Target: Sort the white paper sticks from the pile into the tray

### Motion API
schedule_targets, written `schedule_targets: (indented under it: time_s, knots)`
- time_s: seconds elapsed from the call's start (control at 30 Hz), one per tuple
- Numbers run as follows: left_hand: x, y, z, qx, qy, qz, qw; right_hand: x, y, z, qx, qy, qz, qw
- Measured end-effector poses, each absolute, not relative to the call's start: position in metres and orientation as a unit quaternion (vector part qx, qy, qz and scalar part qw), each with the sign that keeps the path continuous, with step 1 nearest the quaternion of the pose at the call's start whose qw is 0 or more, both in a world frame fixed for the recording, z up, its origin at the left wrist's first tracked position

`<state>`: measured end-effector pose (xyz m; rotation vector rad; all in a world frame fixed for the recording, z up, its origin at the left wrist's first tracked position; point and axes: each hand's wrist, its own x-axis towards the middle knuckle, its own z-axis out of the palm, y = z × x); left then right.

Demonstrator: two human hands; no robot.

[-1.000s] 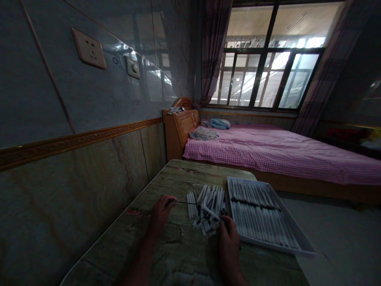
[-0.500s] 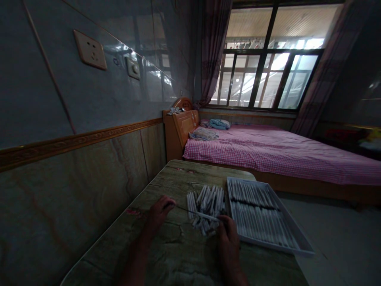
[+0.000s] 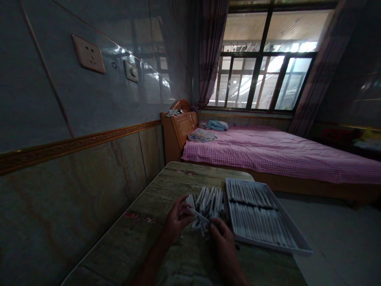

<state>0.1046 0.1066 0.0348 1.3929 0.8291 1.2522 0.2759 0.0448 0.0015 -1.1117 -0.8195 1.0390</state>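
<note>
A thin white tube [image 3: 201, 216] is held between my two hands, tilted down to the right. My left hand [image 3: 177, 217] is closed at its left end, with fingertips pinched there. My right hand [image 3: 222, 235] pinches the right end. Behind and under the tube lies a loose pile of similar white tubes [image 3: 211, 198] on the marbled table [image 3: 172, 184]. To the right, a white tray [image 3: 297, 242] holds several rows of tubes, crossed by a dark band [image 3: 253, 204]. Small details at my fingertips are too dark to make out.
Beyond the table is a bed [image 3: 253, 147] with a pink checked cover and a wooden headboard [image 3: 175, 133]. A tiled wall [image 3: 104, 171] runs along the left. The tray overhangs the table's right edge above the floor [image 3: 330, 222].
My left hand has moved right to the tube, and the thin dark rod that showed between my left hand and the tube is no longer visible. My right hand has shifted slightly left.
</note>
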Motion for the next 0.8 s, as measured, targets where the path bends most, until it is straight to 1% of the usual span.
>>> schedule_targets:
  time_s: [0.1, 0.2, 0.33, 0.47, 0.5, 0.57, 0.73, 0.8]
  knots:
    - [0.120, 0.097, 0.030, 0.617, 0.324, 0.484, 0.529, 0.268, 0.045, 0.000, -0.420, -0.356, 0.526, 0.648]
    - [0.131, 0.088, 0.029, 0.645, 0.327, 0.464, 0.511, 0.258, 0.040, 0.006, -0.379, -0.385, 0.544, 0.642]
    - [0.137, 0.082, 0.024, 0.631, 0.369, 0.470, 0.495, 0.249, 0.032, 0.016, -0.384, -0.428, 0.500, 0.648]
    - [0.136, 0.087, 0.019, 0.591, 0.408, 0.523, 0.459, 0.251, 0.030, 0.020, -0.434, -0.500, 0.409, 0.628]
    - [0.135, 0.088, 0.019, 0.585, 0.406, 0.535, 0.455, 0.255, 0.030, 0.022, -0.462, -0.522, 0.379, 0.608]
    - [0.134, 0.090, 0.021, 0.584, 0.393, 0.544, 0.457, 0.266, 0.030, 0.028, -0.537, -0.569, 0.312, 0.539]
    - [0.136, 0.089, 0.021, 0.598, 0.372, 0.518, 0.485, 0.311, 0.012, 0.049, -0.691, -0.650, 0.132, 0.286]
    - [0.138, 0.087, 0.017, 0.613, 0.376, 0.486, 0.497, 0.325, -0.002, 0.050, -0.733, -0.638, 0.077, 0.224]
